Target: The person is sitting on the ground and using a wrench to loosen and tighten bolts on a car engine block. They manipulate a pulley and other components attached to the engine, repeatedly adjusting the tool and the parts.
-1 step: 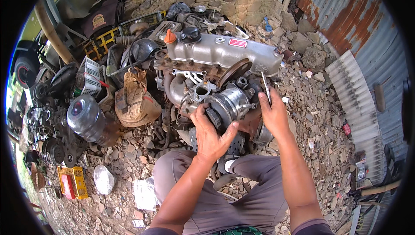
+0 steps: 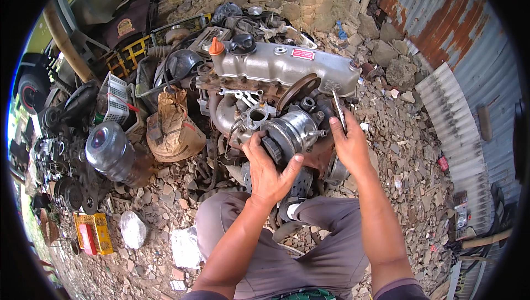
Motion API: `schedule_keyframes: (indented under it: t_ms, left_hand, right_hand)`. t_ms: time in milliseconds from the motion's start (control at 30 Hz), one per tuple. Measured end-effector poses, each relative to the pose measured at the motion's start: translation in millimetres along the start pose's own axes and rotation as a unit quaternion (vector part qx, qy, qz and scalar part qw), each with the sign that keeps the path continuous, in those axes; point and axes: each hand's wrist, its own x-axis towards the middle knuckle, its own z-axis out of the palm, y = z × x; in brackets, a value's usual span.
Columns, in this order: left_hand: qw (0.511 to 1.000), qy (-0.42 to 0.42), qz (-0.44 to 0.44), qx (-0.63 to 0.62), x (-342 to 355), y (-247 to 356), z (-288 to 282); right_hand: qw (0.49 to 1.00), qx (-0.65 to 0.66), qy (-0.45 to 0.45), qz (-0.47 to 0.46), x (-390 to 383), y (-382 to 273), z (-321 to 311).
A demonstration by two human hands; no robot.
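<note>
Stony ground [image 2: 395,206] lies all round. Engine [image 2: 270,87]: silver cover [image 2: 265,62] bears one red label [image 2: 303,54], print too small to read. Canister [image 2: 301,129]: metal, sits at the engine's near side. Left hand [image 2: 269,174]: grips its black end [image 2: 271,148]. Right hand [image 2: 350,142]: closed round a steel tool [image 2: 338,105], tip up, just beside the canister.

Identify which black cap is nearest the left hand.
The ribbed black cap on the round metal canister, framed by the left hand; the other black cap tops the silver engine cover, farther off.
</note>
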Motion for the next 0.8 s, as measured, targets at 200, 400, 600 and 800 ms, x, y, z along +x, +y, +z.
schedule_keyframes:
  t_ms: [200,400,600,800]
  left_hand:
    - [0.999,0.028,0.007,-0.043,5.0,-16.0,3.5]
    - [0.997,0.064,0.013,-0.034,2.5,-15.1,10.2]
    - [0.997,0.056,-0.005,-0.044,3.9,-14.0,11.9]
    - [0.998,0.056,0.009,-0.020,4.7,-14.4,9.5]
  right_hand:
    - [0.997,0.037,-0.065,0.025,-8.1,-20.8,-37.9]
    - [0.991,-0.071,-0.114,-0.027,-15.0,-54.6,-65.5]
    - [0.965,-0.202,-0.109,-0.129,-6.8,-64.6,-61.7]
    - [0.943,-0.273,-0.152,-0.118,-10.0,-72.4,-92.4]
